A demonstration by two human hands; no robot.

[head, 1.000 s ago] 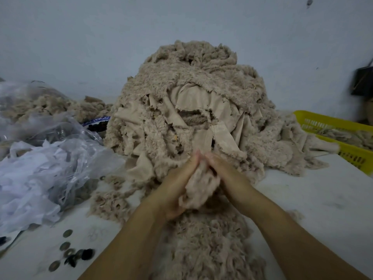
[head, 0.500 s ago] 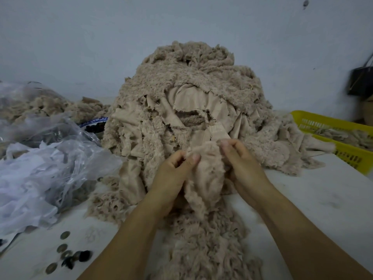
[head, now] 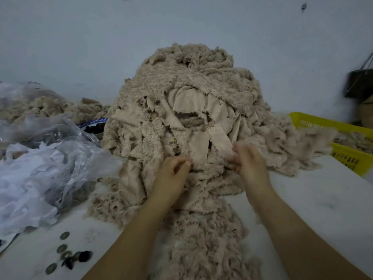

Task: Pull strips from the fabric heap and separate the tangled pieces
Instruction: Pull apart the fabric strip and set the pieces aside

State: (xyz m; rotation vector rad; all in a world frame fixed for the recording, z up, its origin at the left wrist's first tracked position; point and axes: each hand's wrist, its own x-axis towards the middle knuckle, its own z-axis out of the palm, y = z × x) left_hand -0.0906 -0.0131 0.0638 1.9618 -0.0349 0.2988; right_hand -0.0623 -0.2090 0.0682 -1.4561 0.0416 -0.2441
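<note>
A tall heap of beige fleecy fabric [head: 187,110] rises at the middle of the white table [head: 314,207]. From its foot a fluffy strip [head: 203,245] trails toward me between my forearms. My left hand [head: 173,172] is at the foot of the heap, its thumb and curled fingers pinching the fabric's edge. My right hand [head: 249,160], blurred by motion, has curled fingers gripping the same piece a little farther right. A short stretch of the fabric is spread between the two hands.
A clear plastic bag of white scraps [head: 40,178] lies at the left, with more beige scraps behind it. Several small round metal buttons [head: 64,253] sit near the front left. A blue-rimmed bowl [head: 94,124] peeks out behind the bag. A yellow basket [head: 351,156] stands at the right.
My hands held a bunched piece together close to me, then lifted it to the heap. Now they have moved apart sideways, spreading the fabric between them.
</note>
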